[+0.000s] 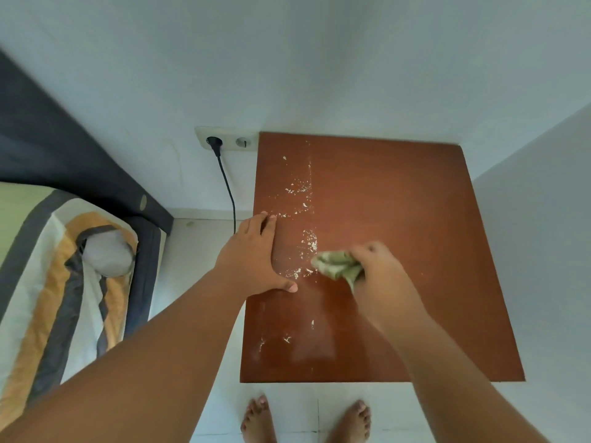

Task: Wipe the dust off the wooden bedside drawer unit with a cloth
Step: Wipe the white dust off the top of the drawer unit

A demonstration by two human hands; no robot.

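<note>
Gripped in the curled fingers of the right hand (380, 273) was a bunched green cloth (335, 266), pressed to the top of the wooden bedside drawer unit (399, 219) near its middle. Only the top panel of the unit was visible; it stood in the room corner, against the wall. The left hand (256, 254) lay flat with fingers extended, resting on the left edge of the top and holding nothing.

White dust and crumbs (303, 193) lay in a band along the left part of the surface, just beside the cloth, with a few more specks near the front edge. The right part appeared free of debris.

Likely faults from this point:
- A stroke directed leftward would probably push debris over the edge onto the floor (204, 251), or against the resting left hand.
- A tightly bunched cloth offers little contact area; streaks could remain.
- The plugged-in cable (228, 193) hung beside the unit's left side and could be snagged.
</note>
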